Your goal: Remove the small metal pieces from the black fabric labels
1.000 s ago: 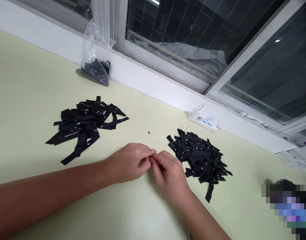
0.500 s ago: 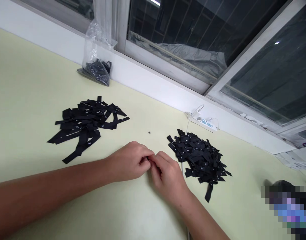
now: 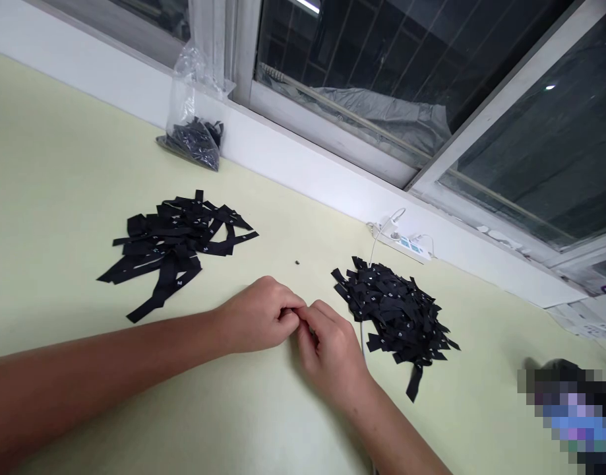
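Fingertips: the left hand (image 3: 256, 316) and right hand (image 3: 332, 349) meet at the centre of the frame; they appear to work on one small thing together.
Left grasp: thumb and forefinger pinch a small dark piece (image 3: 290, 311).
Right grasp: fingers curl in against the left fingertips; whether they grip the piece, I cannot tell.
Black strips: a loose pile of flat black fabric strips with small white marks (image 3: 171, 231) lies left of centre, a denser pile of similar strips (image 3: 396, 310) right of centre, both on the pale green tabletop (image 3: 208, 409).
Speck: a tiny dark bit (image 3: 297, 262) lies beyond the fingertips.
Hidden: fingers cover most of the piece; the marks are too small to read; pixelation masks the lower right.
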A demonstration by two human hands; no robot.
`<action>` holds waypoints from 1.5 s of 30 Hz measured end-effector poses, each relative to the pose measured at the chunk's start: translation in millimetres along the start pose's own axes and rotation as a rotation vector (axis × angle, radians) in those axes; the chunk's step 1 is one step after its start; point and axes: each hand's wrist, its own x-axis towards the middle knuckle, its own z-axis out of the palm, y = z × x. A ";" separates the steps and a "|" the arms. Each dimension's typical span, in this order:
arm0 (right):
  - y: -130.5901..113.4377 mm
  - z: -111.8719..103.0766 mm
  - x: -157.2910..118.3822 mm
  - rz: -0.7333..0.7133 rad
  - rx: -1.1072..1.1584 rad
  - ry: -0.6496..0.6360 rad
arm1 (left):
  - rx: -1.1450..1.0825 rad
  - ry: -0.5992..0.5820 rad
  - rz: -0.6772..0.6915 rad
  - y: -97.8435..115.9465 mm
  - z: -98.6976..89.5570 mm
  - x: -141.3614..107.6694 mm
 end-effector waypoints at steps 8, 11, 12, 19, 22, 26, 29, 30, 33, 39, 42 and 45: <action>1.2 -0.6 1.3 0.031 0.002 0.049 | 0.021 0.068 0.037 0.2 -0.3 -1.7; 4.8 -2.6 2.9 0.062 -0.006 0.054 | 0.051 0.070 0.049 2.0 -1.6 -1.8; 6.0 -3.4 3.3 0.072 -0.007 0.048 | 0.061 0.065 0.060 1.7 -2.4 -1.7; 12.2 -6.2 3.4 0.118 0.015 0.006 | 0.140 0.018 0.080 -10.7 -9.0 0.1; 12.8 -6.2 3.5 0.130 -0.018 -0.016 | 0.169 0.002 0.095 -16.4 -9.3 0.6; 13.4 -6.7 4.1 0.163 -0.032 -0.026 | 0.187 0.033 0.079 -23.1 -7.9 0.9; 14.4 -7.9 4.7 0.195 0.014 0.004 | 0.182 0.072 0.031 -25.2 -9.0 1.1; 14.6 -8.5 5.0 0.205 0.037 0.016 | 0.168 0.078 0.000 -24.8 -10.1 1.2; 15.5 -10.3 6.2 0.228 0.093 0.068 | 0.062 0.111 -0.136 -20.7 -14.6 2.2; 20.1 -12.1 6.6 0.354 0.254 0.143 | -0.104 0.219 -0.150 -12.7 -19.5 4.9; 22.3 -11.7 5.2 0.411 0.380 0.160 | -0.082 0.283 -0.093 -11.5 -16.8 4.9; 24.5 -10.6 4.0 0.427 0.400 0.187 | -0.196 0.283 -0.124 -11.7 -11.2 3.3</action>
